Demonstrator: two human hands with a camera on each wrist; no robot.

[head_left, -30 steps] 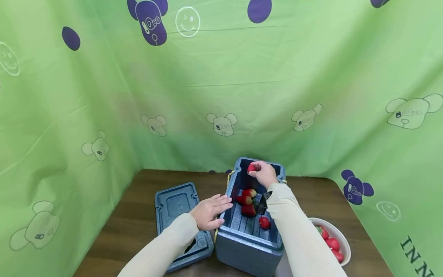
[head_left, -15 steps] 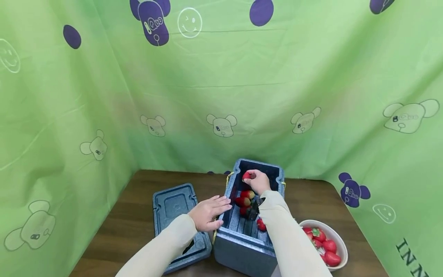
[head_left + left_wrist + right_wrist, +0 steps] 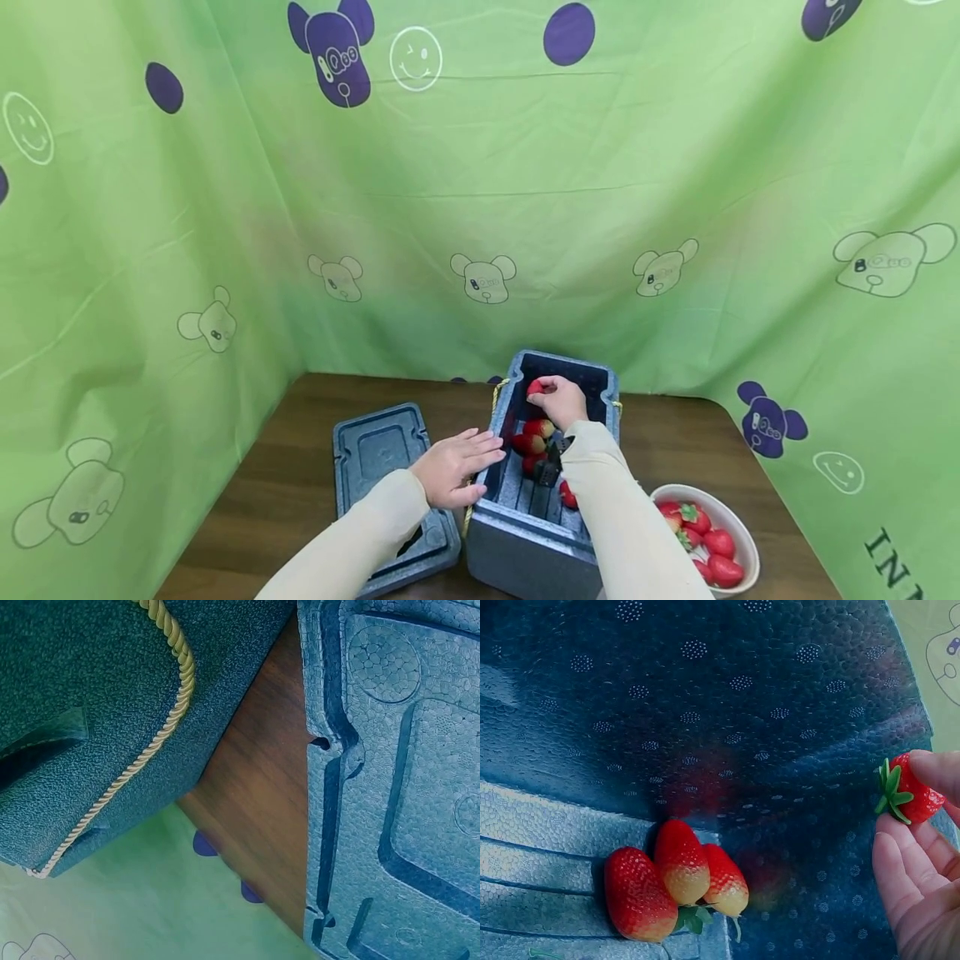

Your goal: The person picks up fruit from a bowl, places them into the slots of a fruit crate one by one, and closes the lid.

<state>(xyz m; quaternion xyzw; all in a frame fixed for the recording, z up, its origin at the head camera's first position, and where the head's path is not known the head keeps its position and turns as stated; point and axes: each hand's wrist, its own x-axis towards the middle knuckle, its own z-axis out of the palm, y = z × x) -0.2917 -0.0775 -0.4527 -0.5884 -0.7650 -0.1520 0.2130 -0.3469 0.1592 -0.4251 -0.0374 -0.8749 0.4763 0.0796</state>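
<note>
My right hand (image 3: 564, 403) pinches a red strawberry (image 3: 917, 791) with green leaves between thumb and fingers, inside the far end of the blue foam box (image 3: 534, 533). Below it, strawberries (image 3: 639, 894) with pale ends lie together on the ribbed box floor. Another strawberry (image 3: 567, 495) rests nearer the front, partly hidden by the right sleeve. With fingers straight, my left hand (image 3: 457, 468) rests on the box's left rim. The left wrist view shows the box's outer wall with its twisted yellow rope (image 3: 161, 735), but no hand.
A blue foam lid (image 3: 378, 450) lies on the wooden table (image 3: 262, 492) left of the box, partly under the left forearm. At the right stands a white bowl (image 3: 750, 546) holding several red strawberries. Green printed cloth (image 3: 420, 183) hangs behind the table.
My right hand has moved down and slightly left inside the box, still pinching the strawberry. The right forearm has shifted left, uncovering more of the bowl. The left hand stays on the rim.
</note>
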